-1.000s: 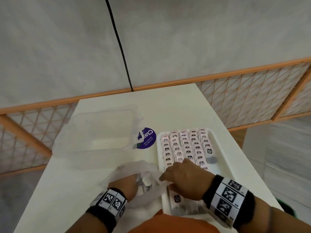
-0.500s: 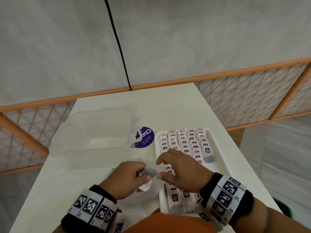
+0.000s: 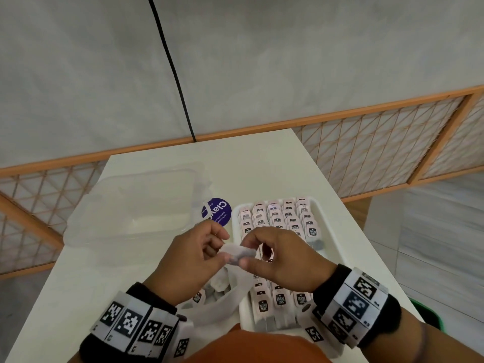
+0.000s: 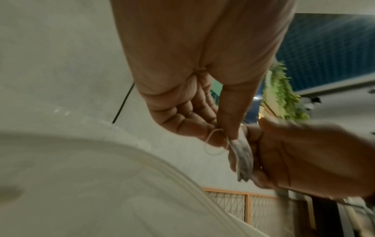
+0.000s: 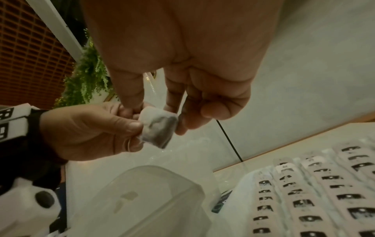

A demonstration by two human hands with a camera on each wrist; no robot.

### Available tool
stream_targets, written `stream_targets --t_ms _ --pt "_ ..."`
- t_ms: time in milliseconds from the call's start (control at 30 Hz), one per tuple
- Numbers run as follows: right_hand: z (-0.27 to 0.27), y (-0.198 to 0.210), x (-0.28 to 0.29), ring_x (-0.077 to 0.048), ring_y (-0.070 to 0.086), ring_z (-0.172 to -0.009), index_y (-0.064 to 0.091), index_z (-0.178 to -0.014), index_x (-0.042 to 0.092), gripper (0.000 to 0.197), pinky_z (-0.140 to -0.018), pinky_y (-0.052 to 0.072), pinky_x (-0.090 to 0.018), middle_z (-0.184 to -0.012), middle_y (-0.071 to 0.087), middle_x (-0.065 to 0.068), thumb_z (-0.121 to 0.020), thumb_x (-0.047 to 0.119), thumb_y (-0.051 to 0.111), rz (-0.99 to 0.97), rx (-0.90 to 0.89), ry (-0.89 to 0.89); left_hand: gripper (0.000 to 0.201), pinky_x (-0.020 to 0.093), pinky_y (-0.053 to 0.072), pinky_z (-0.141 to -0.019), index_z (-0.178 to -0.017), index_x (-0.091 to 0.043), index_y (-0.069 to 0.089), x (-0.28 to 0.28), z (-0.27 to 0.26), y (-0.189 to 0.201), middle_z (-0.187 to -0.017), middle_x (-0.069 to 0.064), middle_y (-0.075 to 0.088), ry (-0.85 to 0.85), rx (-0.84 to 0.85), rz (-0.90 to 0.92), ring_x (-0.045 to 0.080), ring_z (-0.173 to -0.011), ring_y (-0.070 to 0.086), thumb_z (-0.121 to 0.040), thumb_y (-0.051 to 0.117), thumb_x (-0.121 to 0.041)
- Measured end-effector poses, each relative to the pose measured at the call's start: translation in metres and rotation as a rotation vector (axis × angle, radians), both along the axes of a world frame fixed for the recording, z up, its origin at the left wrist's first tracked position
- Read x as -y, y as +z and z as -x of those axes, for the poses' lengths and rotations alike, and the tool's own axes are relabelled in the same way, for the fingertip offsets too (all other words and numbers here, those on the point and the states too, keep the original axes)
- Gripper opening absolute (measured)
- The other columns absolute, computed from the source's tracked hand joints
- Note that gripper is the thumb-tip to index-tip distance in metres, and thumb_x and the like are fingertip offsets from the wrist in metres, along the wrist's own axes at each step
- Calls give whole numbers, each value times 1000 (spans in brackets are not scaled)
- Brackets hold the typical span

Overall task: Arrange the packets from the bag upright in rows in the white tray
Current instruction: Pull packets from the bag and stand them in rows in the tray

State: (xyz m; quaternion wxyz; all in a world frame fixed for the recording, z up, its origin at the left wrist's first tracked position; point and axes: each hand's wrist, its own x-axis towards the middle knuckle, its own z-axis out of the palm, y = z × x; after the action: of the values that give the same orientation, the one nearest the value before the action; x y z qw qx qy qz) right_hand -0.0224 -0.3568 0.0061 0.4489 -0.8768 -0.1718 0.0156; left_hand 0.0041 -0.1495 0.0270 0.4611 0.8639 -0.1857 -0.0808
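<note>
A small white tea packet (image 3: 237,254) with dark contents (image 5: 158,128) hangs between both hands above the table, just left of the white tray (image 3: 328,231). My left hand (image 3: 191,260) pinches its left end, and a thin string loops by that thumb (image 4: 211,144). My right hand (image 3: 280,258) pinches its right end between thumb and fingers. Several pink-tagged packets (image 3: 277,218) stand upright in rows in the tray; more lie at its near end (image 3: 280,302). The translucent bag (image 3: 214,302) lies under my left hand with packets inside.
A clear plastic container (image 3: 136,203) sits at the table's back left, its lid (image 5: 146,200) showing in the right wrist view. A purple round label (image 3: 218,211) lies between it and the tray. An orange lattice railing (image 3: 379,142) runs behind the table.
My left hand came out of the bag with a packet and rose. My right hand lifted off the tray's packets and took hold of the packet's other end.
</note>
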Motion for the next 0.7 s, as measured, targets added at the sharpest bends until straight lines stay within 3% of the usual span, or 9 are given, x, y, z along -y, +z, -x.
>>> stream_targets --t_ms 67,133,233,300,367,433,533,600,700 --pt "-1 0 -1 0 57 -84 66 -102 28 33 -73 45 -13 -94 64 17 -88 54 51 -8 33 -2 19 13 46 -61 -78 -29 66 4 3 4 -75 -17 66 -65 139 -79 7 -66 61 -75 78 -15" --pt "-3 3 1 2 58 -91 67 -112 26 27 -82 46 -16 -99 65 21 -96 40 49 -56 -24 17 12 12 44 -63 -76 -31 67 6 5 9 -81 -21 65 -143 284 -150 4 -69 61 -74 74 -21" --pt "-3 9 6 -1 57 -85 59 -122 34 28 -84 47 -22 -104 64 26 -96 24 55 -103 -174 157 9 17 44 -67 -75 -33 69 6 5 13 -91 -18 57 -220 379 -157 2 -78 55 -72 61 -34" --pt "-1 12 7 -9 58 -89 57 -120 40 34 -87 48 -29 -104 65 18 -93 20 60 -148 -261 246 7 21 45 -66 -75 -35 71 7 5 14 -98 -20 44 -235 391 -166 5 -79 49 -72 65 -35" --pt "1 12 7 -9 54 -79 62 -106 40 30 -80 46 -28 -91 61 16 -88 17 67 -183 -292 251 11 27 47 -66 -78 -38 73 8 6 13 -102 -21 38 -258 392 -176 8 -81 46 -71 70 -29" --pt "2 10 8 -5 49 -68 64 -92 35 21 -70 43 -23 -76 56 17 -84 17 72 -180 -287 187 20 27 48 -67 -84 -41 73 9 7 9 -104 -22 38 -261 395 -196 7 -83 45 -70 73 -27" --pt "1 8 21 3 45 -54 61 -82 26 13 -59 38 -12 -59 53 19 -83 19 73 -112 -276 50 33 15 47 -73 -93 -43 69 8 8 5 -108 -25 40 -181 377 -183 3 -92 47 -70 80 -22" --pt "-2 7 39 1 45 -54 57 -77 24 15 -56 35 -11 -60 52 16 -86 28 69 39 -228 -89 35 5 42 -75 -92 -43 69 4 8 4 -107 -26 42 -109 335 -170 1 -95 50 -72 81 -16" --pt "-10 -1 76 -5 53 -68 58 -83 17 23 -60 39 -17 -77 61 10 -91 38 58 329 -212 -277 32 5 42 -72 -88 -40 70 -5 8 1 -104 -23 45 -53 301 -181 7 -91 54 -72 80 -14"
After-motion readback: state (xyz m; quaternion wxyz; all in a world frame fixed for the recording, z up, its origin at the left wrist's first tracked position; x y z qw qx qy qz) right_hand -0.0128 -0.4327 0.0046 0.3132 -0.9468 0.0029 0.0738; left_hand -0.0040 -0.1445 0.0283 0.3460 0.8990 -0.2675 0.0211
